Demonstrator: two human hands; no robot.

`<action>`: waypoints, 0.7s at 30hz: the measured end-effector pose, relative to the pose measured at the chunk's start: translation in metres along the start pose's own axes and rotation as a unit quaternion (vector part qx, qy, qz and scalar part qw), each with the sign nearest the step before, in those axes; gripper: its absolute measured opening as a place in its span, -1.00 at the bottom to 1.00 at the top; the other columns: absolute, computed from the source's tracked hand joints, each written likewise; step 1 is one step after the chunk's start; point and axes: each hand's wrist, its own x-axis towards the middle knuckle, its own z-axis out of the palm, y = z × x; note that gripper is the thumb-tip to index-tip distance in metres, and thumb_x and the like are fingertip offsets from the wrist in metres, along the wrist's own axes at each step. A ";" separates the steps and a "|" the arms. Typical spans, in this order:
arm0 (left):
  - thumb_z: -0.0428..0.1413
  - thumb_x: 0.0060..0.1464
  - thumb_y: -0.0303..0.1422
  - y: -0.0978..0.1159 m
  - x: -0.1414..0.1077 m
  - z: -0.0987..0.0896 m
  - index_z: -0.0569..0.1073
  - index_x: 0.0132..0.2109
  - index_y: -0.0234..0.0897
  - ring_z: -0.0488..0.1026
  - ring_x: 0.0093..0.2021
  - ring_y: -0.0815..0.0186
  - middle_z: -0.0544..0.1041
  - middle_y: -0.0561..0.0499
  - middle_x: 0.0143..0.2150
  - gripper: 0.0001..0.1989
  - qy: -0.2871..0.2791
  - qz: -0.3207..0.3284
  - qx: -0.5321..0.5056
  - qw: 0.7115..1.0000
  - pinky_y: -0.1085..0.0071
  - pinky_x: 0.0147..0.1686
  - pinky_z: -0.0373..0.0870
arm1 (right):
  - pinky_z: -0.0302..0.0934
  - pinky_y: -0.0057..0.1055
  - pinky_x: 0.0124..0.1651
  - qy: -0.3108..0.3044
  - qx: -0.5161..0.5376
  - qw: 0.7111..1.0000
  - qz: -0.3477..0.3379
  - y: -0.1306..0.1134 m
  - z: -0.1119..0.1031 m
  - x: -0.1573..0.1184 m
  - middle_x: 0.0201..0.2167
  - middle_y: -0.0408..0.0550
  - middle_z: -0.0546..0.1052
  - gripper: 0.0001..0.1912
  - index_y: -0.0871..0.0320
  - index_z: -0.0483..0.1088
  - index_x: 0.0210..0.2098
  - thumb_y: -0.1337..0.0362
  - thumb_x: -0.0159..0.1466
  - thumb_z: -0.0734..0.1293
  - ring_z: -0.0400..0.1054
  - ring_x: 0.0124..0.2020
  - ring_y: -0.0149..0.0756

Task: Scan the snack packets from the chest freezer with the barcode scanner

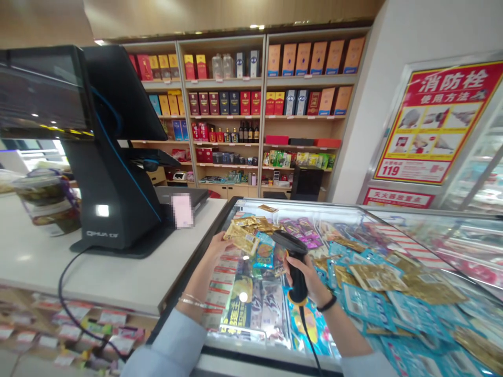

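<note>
My right hand [308,275] is wrapped round the handle of a black and orange barcode scanner [291,243]; its cable hangs down towards me. At the left edge of the glass freezer top, my left hand [218,248] pinches a gold snack packet [244,239] whose white barcode label faces up. Just below that packet lies a blue snack packet [264,251], near the scanner's head. Several more gold packets [261,224] are heaped behind it. To the right of the scanner, a large pile of blue packets [369,303] and gold packets [377,276] covers the glass.
A checkout terminal [118,193] stands on the white counter [192,256] to my left, its black cable trailing over the edge. Beside it is a plastic tub [49,201]. The freezer's frame [196,272] borders the counter. Shelves of boxed goods [226,103] line the back wall.
</note>
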 end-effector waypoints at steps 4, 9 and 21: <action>0.32 -0.13 -0.53 0.002 0.002 0.005 0.36 -0.28 -0.32 0.59 -0.30 0.26 0.59 -0.05 -0.31 -0.70 0.054 0.080 -0.025 0.995 0.25 -0.09 0.53 | 0.08 -0.54 -0.71 0.015 -0.002 1.000 0.000 -0.008 0.003 0.001 -0.63 -0.21 0.41 -0.63 0.16 0.33 -0.39 0.03 0.06 0.47 0.23 -0.75 -0.47; 0.32 -0.09 -0.38 -0.004 0.003 0.017 0.33 -0.17 -0.25 0.59 -0.21 0.27 0.58 0.03 -0.24 -0.63 0.066 0.175 -0.070 0.980 0.20 0.01 0.49 | 0.08 -0.50 -0.72 0.014 -0.020 0.999 -0.044 -0.014 0.023 0.008 -0.64 -0.17 0.41 -0.64 0.17 0.34 -0.45 0.02 0.06 0.46 0.21 -0.75 -0.46; 0.34 -0.14 -0.19 -0.006 -0.004 0.030 0.46 -0.07 -0.30 0.56 -0.08 0.09 0.58 -0.09 -0.11 -0.51 0.034 0.221 -0.035 0.974 0.17 0.00 0.49 | 0.10 -0.47 -0.68 -0.046 -0.058 0.996 -0.058 0.003 0.033 -0.005 -0.67 -0.22 0.34 -0.65 0.13 0.32 -0.41 -0.01 0.12 0.43 0.17 -0.75 -0.45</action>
